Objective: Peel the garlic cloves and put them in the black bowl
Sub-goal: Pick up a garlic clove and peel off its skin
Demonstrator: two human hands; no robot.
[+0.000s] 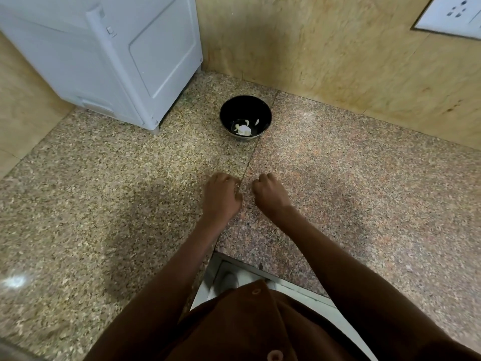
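Note:
A black bowl [245,110] stands on the granite counter near the back corner. White garlic pieces [244,129] lie at its bottom, with a thin sliver on the inner wall. My left hand [221,195] and my right hand [270,194] rest side by side on the counter, well in front of the bowl. Both are curled into loose fists with the fingers tucked under. Nothing shows in either hand, and the fingertips are hidden.
A white appliance [117,56] stands at the back left, close to the bowl. Beige tiled walls [338,53] close the corner, with a white socket plate [453,14] at the upper right. The counter's front edge [260,267] runs just above my brown shirt.

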